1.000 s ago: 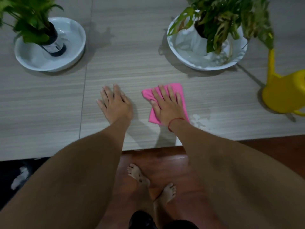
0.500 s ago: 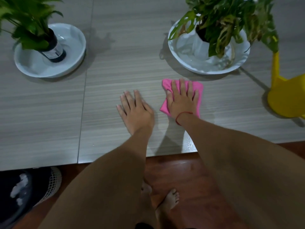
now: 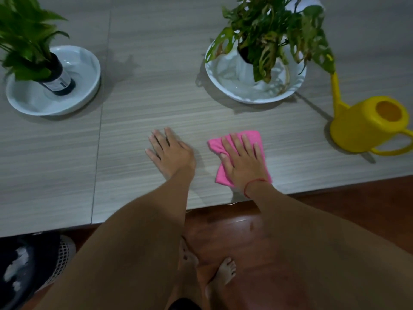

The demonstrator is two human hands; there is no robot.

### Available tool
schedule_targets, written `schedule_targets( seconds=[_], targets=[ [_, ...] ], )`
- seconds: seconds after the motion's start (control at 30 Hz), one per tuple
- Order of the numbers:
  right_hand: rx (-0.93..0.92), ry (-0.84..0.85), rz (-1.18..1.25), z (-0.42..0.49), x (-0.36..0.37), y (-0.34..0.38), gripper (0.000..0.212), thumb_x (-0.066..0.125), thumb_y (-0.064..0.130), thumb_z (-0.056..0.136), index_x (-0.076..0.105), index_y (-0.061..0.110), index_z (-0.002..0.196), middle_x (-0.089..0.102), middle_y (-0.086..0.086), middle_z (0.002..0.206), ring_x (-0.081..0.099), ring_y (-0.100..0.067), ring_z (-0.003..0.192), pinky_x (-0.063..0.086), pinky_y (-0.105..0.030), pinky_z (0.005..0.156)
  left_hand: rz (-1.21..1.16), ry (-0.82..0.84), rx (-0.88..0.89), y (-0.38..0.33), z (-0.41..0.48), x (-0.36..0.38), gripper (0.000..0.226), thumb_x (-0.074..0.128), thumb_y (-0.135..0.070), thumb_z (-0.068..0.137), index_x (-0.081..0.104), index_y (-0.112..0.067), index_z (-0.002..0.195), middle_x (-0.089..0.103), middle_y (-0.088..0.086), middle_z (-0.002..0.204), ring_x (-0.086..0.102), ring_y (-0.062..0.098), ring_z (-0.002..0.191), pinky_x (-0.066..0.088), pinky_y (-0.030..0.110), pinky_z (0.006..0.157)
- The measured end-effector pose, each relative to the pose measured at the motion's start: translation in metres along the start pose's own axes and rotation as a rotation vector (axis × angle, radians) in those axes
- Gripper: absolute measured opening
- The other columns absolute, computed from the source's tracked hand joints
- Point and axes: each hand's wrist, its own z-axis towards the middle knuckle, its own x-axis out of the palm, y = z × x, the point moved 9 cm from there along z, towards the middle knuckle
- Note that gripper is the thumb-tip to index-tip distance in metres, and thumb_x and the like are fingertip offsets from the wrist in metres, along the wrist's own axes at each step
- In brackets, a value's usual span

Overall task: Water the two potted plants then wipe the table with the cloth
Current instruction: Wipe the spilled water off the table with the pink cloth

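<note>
A pink cloth (image 3: 252, 137) lies flat on the grey wood-grain table (image 3: 138, 113), near its front edge. My right hand (image 3: 242, 161) presses on the cloth with straight, spread fingers. My left hand (image 3: 171, 151) rests flat on the bare table to the left of the cloth. At the back left, a green plant in a dark pot (image 3: 55, 77) stands in a white dish (image 3: 89, 70). At the back right, a leafy plant in a white pot (image 3: 243, 63) stands in another white dish (image 3: 214, 74).
A yellow watering can (image 3: 366, 124) stands at the right, its spout rising beside the right plant. A seam (image 3: 100, 121) runs front to back through the tabletop. Below the front edge are a red-brown floor (image 3: 257, 238), my bare feet and a dark mesh object (image 3: 33, 260) at lower left.
My right hand has slid the cloth to the right and back toward the front edge. My left hand has shifted right along the table with it.
</note>
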Motion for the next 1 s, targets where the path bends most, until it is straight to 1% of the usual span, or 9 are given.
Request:
schedule_targets(
  seconds=[0.1,0.23,0.37,0.57,0.67,0.73,0.83,0.9,1.0],
  targets=[
    [0.102,-0.050,-0.003,-0.003,-0.008,-0.031,0.069,-0.002,0.054,0.088,0.015,0.034,0.152,0.011,0.006,0.161,0.004,-0.023,0.150,-0.005,-0.045,0.118,0.023,-0.034,0.028,-0.002,-0.004,0.003,0.058,0.030,-0.027,0.100,0.015,-0.019,0.156,0.004,0.009,0.164,-0.001,0.023,0.151,-0.006,0.048,0.121],
    [0.223,-0.052,-0.007,0.024,-0.013,-0.034,0.055,0.008,0.049,0.100,0.001,0.035,0.153,-0.003,0.004,0.162,-0.006,-0.027,0.149,-0.007,-0.051,0.119,0.029,-0.089,0.050,-0.002,-0.004,0.006,0.060,0.033,-0.027,0.097,0.020,-0.017,0.155,0.010,0.011,0.163,0.004,0.025,0.151,-0.004,0.049,0.120],
    [0.214,-0.034,0.016,0.057,-0.008,-0.009,0.056,0.009,0.049,0.101,-0.003,0.034,0.153,-0.009,0.003,0.162,-0.011,-0.028,0.148,-0.010,-0.051,0.118,0.026,-0.094,0.043,-0.003,-0.001,0.009,0.064,0.026,-0.031,0.091,0.023,-0.017,0.154,0.014,0.011,0.162,0.007,0.026,0.151,-0.004,0.049,0.119],
    [0.021,-0.018,0.034,0.037,0.004,0.044,0.055,0.010,0.046,0.102,-0.002,0.030,0.154,-0.008,0.002,0.162,-0.013,-0.028,0.148,-0.013,-0.050,0.117,0.022,-0.058,0.046,-0.002,-0.001,0.007,0.063,0.025,-0.031,0.093,0.019,-0.019,0.154,0.011,0.010,0.163,0.003,0.025,0.151,-0.004,0.048,0.120],
    [-0.097,0.010,0.006,0.009,0.008,0.040,0.056,0.006,0.048,0.100,0.002,0.031,0.153,-0.003,0.004,0.162,-0.007,-0.024,0.149,-0.005,-0.049,0.120,-0.016,-0.040,0.055,0.000,-0.002,0.001,0.066,0.020,-0.032,0.089,0.022,-0.019,0.154,0.012,0.009,0.163,0.004,0.023,0.151,-0.003,0.047,0.121],
    [-0.131,0.007,-0.034,-0.004,0.006,0.019,0.063,-0.002,0.050,0.093,0.005,0.033,0.153,0.002,0.006,0.162,-0.003,-0.021,0.150,-0.003,-0.047,0.120,-0.023,-0.018,0.075,-0.002,-0.004,-0.001,0.058,0.025,-0.028,0.097,0.023,-0.019,0.154,0.011,0.008,0.163,0.003,0.023,0.151,-0.002,0.047,0.122],
    [-0.072,-0.022,-0.027,-0.013,-0.003,-0.023,0.067,-0.005,0.051,0.090,0.008,0.032,0.153,0.005,0.006,0.162,-0.001,-0.021,0.150,-0.006,-0.045,0.120,0.013,-0.005,0.076,-0.005,-0.009,-0.002,0.054,0.027,-0.025,0.101,0.020,-0.021,0.155,0.010,0.007,0.163,0.002,0.022,0.152,-0.003,0.047,0.122],
    [-0.016,-0.034,-0.042,-0.010,-0.008,-0.039,0.066,-0.006,0.051,0.091,0.003,0.032,0.153,0.001,0.005,0.162,-0.003,-0.021,0.149,-0.010,-0.043,0.117,0.043,-0.007,0.083,-0.008,-0.010,0.001,0.054,0.024,-0.028,0.101,0.017,-0.022,0.155,0.007,0.006,0.164,-0.001,0.023,0.152,-0.004,0.047,0.122],
    [0.103,-0.044,-0.039,0.006,-0.010,-0.044,0.056,0.004,0.048,0.099,-0.002,0.033,0.153,-0.006,0.005,0.162,-0.008,-0.023,0.149,-0.011,-0.046,0.118,0.052,-0.007,0.084,-0.006,-0.007,0.006,0.055,0.023,-0.029,0.101,0.015,-0.024,0.155,0.006,0.006,0.164,-0.002,0.023,0.151,-0.005,0.048,0.121]
  ],
)
